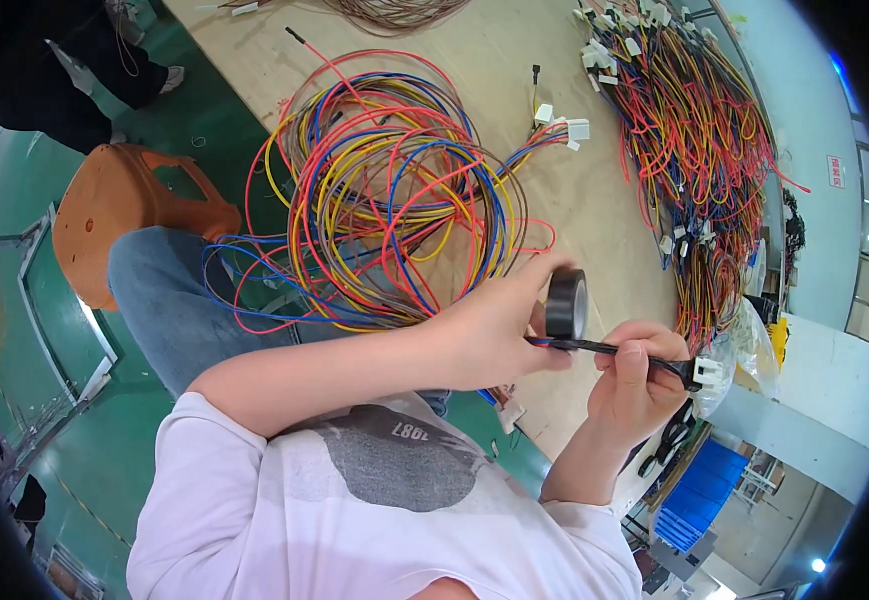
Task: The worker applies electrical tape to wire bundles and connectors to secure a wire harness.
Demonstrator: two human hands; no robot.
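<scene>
A roll of black tape [562,303] stands upright between the thumb and fingers of my left hand [494,325]. Beneath the roll runs a thin cable bundle wrapped in black tape [594,346], passing from the left fingers to my right hand [639,378]. My right thumb and fingers pinch this wrapped bundle close to its white plug connector [707,374], which sticks out past the knuckles. Beside my left hand lies a big loose coil of red, yellow, blue and brown wires [394,200]. Whether the held bundle joins that coil is hidden by the left hand.
White connectors [576,130] end a branch of the coil on the wooden table [564,220]. A thick heap of similar harnesses [689,140] covers its far right side. An orange stool [114,215] stands left, near another person's legs [74,90]. Blue bins [699,490] sit lower right.
</scene>
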